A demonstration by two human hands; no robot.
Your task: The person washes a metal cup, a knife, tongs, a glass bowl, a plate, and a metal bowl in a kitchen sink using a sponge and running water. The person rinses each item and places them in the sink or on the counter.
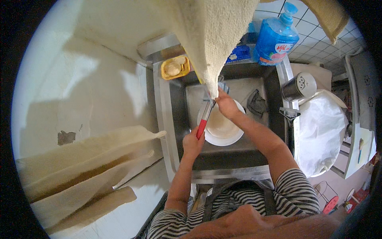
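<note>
My left hand (192, 142) grips the red handle (202, 129) of a utensil with a metal shaft (206, 110). The shaft slants up and away, and its far end is hidden behind a hanging beige towel (222, 35). At that upper end is my right hand (228, 104), its fingers partly covered by the towel's tip; I cannot tell whether they close on the shaft. Below both hands, a white bowl (224, 142) of cloudy pale liquid stands in a stainless steel sink (229, 159). Dark crumpled mesh (257, 103) lies in the sink, right of the bowl.
A yellow soap dish (186, 73) sits at the sink's far left corner. A blue pump bottle (273, 40) and a blue plastic item (240, 53) stand along the back. On the right are a metal shaker (294, 88) and white plastic sheeting (319, 137). Beige cloths (89, 152) hang left.
</note>
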